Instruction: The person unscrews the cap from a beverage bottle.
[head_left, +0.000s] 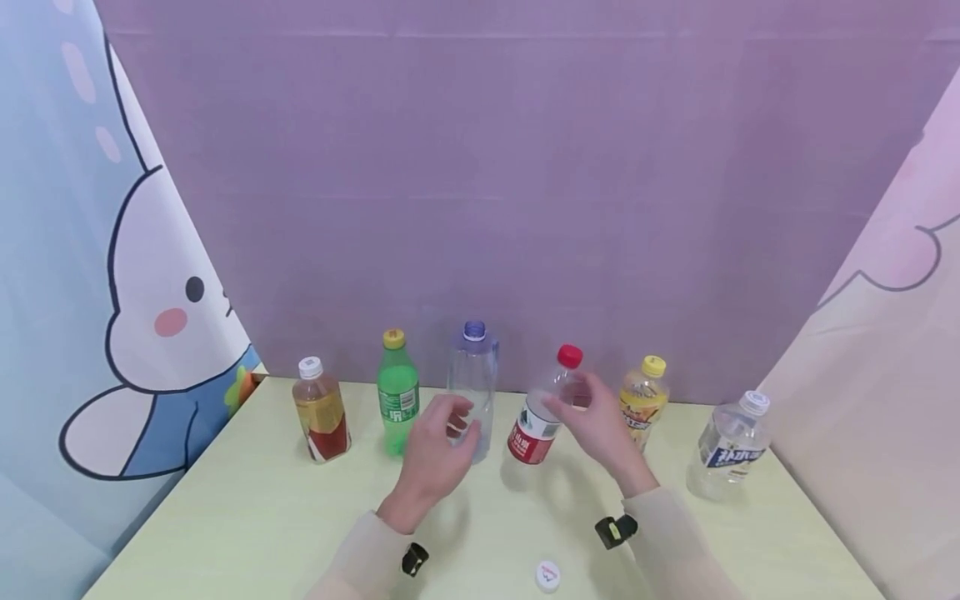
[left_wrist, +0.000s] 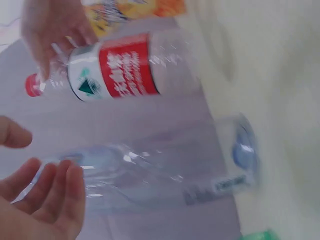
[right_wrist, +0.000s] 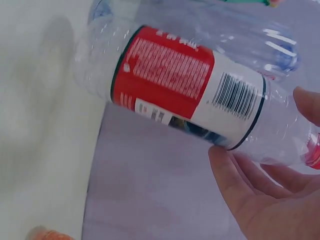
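My right hand [head_left: 600, 421] holds a clear plastic water bottle [head_left: 537, 425] by its upper part, fingers on one side and thumb on the other. The bottle has a red cap [head_left: 570, 357] and a red and white label [right_wrist: 165, 72], and it leans with its top to the right. My left hand [head_left: 441, 442] is loosely bent with nothing in its grasp, the thumb apart from the fingers. Behind the left hand stands a tall clear bottle [head_left: 471, 375] without a cap; the fingers [left_wrist: 55, 187] overlap it in the left wrist view.
To the left stand a green soda bottle [head_left: 397, 392] with a yellow cap and a brown tea bottle [head_left: 322, 412]. On the right are a yellow-labelled bottle [head_left: 647, 392] and a clear white-capped bottle [head_left: 731, 450]. A loose white cap [head_left: 548, 576] lies near the table's front.
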